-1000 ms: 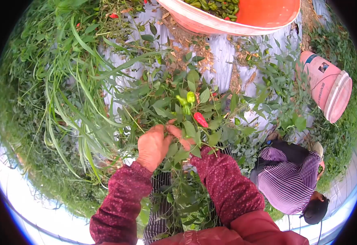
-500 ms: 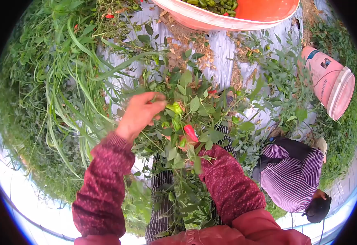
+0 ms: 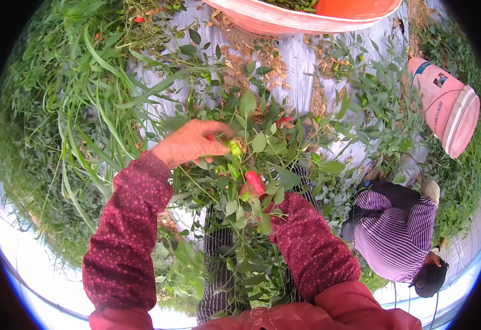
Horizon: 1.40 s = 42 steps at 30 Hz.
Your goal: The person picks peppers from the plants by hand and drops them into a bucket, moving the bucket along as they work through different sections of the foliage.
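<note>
A leafy pepper plant point(image 3: 273, 146) fills the middle of the view. My left hand point(image 3: 188, 144) is at its left side, thumb and index finger spread beside a green pepper point(image 3: 235, 147). A small red patch shows between those fingers. Lower down, my right hand point(image 3: 250, 190) is largely covered by leaves and closed around a red pepper point(image 3: 255, 181). More green peppers point(image 3: 234, 171) hang close to it among the leaves. The fingertips of my right hand are hidden.
At the top is an orange tub point(image 3: 295, 26) with green peppers inside. A pink bucket point(image 3: 444, 104) lies tilted at the right. Below it, another person in a striped top point(image 3: 394, 236) bends over. Tall grass point(image 3: 94, 110) grows at the left.
My left hand has turned, and its thumb and index finger have spread apart at the green pepper. My right hand stays by the red pepper. The view has shifted slightly.
</note>
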### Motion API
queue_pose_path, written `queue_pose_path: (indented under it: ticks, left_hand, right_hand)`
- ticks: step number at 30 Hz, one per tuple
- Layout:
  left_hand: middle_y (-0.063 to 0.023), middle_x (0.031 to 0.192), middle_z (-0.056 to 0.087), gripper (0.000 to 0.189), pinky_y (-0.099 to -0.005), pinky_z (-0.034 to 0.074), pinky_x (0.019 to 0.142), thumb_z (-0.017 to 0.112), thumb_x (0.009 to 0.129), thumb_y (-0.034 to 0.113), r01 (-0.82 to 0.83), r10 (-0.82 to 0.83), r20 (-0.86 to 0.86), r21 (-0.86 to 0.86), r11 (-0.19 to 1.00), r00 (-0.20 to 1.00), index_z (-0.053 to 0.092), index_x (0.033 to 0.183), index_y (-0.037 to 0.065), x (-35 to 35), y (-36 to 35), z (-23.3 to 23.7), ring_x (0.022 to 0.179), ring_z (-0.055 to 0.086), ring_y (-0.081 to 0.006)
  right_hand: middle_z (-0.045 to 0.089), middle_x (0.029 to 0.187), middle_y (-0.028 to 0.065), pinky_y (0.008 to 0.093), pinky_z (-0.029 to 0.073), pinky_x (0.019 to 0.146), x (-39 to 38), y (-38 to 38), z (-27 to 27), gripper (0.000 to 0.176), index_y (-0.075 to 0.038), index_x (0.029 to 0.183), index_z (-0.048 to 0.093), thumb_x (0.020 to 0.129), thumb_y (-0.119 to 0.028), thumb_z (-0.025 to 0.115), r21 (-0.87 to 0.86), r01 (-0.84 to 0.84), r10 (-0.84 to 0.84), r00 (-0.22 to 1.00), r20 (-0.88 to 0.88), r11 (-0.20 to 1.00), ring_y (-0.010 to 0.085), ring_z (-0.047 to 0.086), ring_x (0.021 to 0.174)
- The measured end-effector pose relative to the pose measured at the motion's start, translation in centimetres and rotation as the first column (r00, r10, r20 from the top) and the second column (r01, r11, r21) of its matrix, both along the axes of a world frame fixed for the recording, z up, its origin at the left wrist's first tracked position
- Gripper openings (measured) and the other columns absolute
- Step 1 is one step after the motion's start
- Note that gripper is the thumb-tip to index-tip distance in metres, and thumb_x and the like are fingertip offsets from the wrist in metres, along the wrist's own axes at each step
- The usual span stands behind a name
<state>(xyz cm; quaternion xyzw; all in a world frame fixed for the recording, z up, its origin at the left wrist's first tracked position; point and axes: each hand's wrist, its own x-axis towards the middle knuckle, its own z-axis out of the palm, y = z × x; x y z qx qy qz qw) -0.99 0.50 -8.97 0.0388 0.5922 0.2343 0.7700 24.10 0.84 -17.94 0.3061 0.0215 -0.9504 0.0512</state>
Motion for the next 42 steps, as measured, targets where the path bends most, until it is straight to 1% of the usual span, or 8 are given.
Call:
queue_pose_path:
  ticks: [19, 21, 22, 31, 35, 38, 41, 42]
  left_hand:
    - [-0.0007, 0.075, 0.059, 0.032, -0.0258, 0.045, 0.059, 0.075, 0.072, 0.016, -0.038, 0.082, -0.232, 0.186, 0.982, 0.969, 0.06, 0.097, 0.002, 3.6, 0.8, 3.5, 0.067, 0.052, -0.0098]
    - [-0.0027, 0.075, 0.058, 0.029, -0.0273, 0.045, 0.064, 0.075, 0.07, 0.013, 0.21, -0.03, -0.551, 0.267, 0.941, 0.834, 0.059, 0.091, 0.002, 4.3, 0.9, 5.0, 0.07, 0.052, -0.0116]
    - [-0.0069, 0.074, 0.058, 0.027, -0.03, 0.046, 0.062, 0.075, 0.069, 0.014, 0.286, -0.051, -0.631, 0.277, 0.918, 0.774, 0.058, 0.088, 0.004, 4.7, 0.7, 5.2, 0.068, 0.056, -0.0168]
    - [-0.0134, 0.071, 0.057, 0.03, -0.0342, 0.046, 0.058, 0.075, 0.067, 0.017, 0.491, -0.131, -0.763, 0.266, 0.83, 0.633, 0.058, 0.087, 0.003, 5.6, 2.4, 7.8, 0.063, 0.058, -0.026]
    - [-0.0065, 0.071, 0.057, 0.024, -0.0286, 0.045, 0.059, 0.073, 0.069, 0.011, 0.281, -0.113, -0.623, 0.179, 0.943, 0.774, 0.06, 0.086, 0.002, 4.9, 2.3, 9.0, 0.064, 0.05, -0.0102]
    - [-0.0027, 0.068, 0.056, 0.023, -0.0257, 0.045, 0.054, 0.073, 0.071, 0.013, -0.007, 0.266, -0.358, 0.585, 0.811, 0.895, 0.056, 0.082, 0.004, 5.5, 3.5, 9.7, 0.065, 0.055, -0.009]
    - [-0.0009, 0.068, 0.056, 0.022, -0.0229, 0.046, 0.059, 0.072, 0.073, 0.014, 0.183, 0.031, -0.481, 0.392, 0.902, 0.876, 0.056, 0.084, 0.004, 3.0, 6.2, 10.8, 0.066, 0.056, -0.0088]
    - [0.0016, 0.07, 0.056, 0.019, -0.0213, 0.045, 0.06, 0.071, 0.075, 0.015, -0.182, 0.278, -0.226, 0.368, 0.912, 0.934, 0.058, 0.084, 0.005, 2.5, 7.0, 11.1, 0.066, 0.055, -0.007]
  right_hand:
    - [0.058, 0.105, 0.0078, 0.0326, 0.047, 0.078, -1.3, -0.1, 0.9, 0.047, -0.001, 0.118, 0.05, 0.081, -0.026, 0.065, -0.18, 0.228, -0.208, 0.97, 0.126, 0.957, 0.0161, 0.058, 0.089]
    - [0.056, 0.107, 0.0052, 0.0322, 0.045, 0.08, -1.2, 1.2, 0.2, 0.047, -0.003, 0.12, 0.048, 0.08, -0.023, 0.064, 0.495, -0.294, 0.312, 0.949, 0.048, 0.818, 0.0137, 0.055, 0.093]
    - [0.054, 0.109, 0.0043, 0.0323, 0.043, 0.082, -1.1, 1.2, 0.4, 0.047, -0.005, 0.123, 0.046, 0.08, -0.018, 0.06, 0.112, -0.227, 0.215, 0.971, 0.106, 0.967, 0.0146, 0.054, 0.095]
    - [0.053, 0.112, 0.0112, 0.0334, 0.046, 0.08, -1.8, 1.0, 0.9, 0.055, -0.006, 0.128, 0.04, 0.082, -0.031, 0.059, 0.499, -0.02, 0.043, 0.999, -0.034, 0.867, 0.0226, 0.057, 0.091]
    - [0.053, 0.113, 0.0121, 0.0338, 0.047, 0.079, -1.9, 1.3, 0.7, 0.056, -0.006, 0.128, 0.039, 0.082, -0.033, 0.059, 0.551, -0.066, 0.082, 0.997, -0.006, 0.832, 0.0235, 0.057, 0.092]
    - [0.053, 0.113, 0.0128, 0.0341, 0.047, 0.079, -2.0, 1.5, 0.6, 0.057, -0.007, 0.128, 0.039, 0.082, -0.034, 0.059, 0.583, -0.102, 0.109, 0.994, 0.024, 0.806, 0.0242, 0.057, 0.092]
    - [0.053, 0.114, 0.0135, 0.0344, 0.048, 0.078, -1.9, 1.6, 0.4, 0.058, -0.007, 0.128, 0.038, 0.082, -0.035, 0.059, 0.606, -0.141, 0.145, 0.989, 0.042, 0.783, 0.0249, 0.057, 0.093]
    - [0.052, 0.114, 0.0137, 0.0345, 0.048, 0.078, -2.1, 1.7, 0.6, 0.058, -0.007, 0.128, 0.038, 0.082, -0.035, 0.059, 0.614, -0.152, 0.157, 0.987, 0.047, 0.775, 0.0251, 0.057, 0.093]
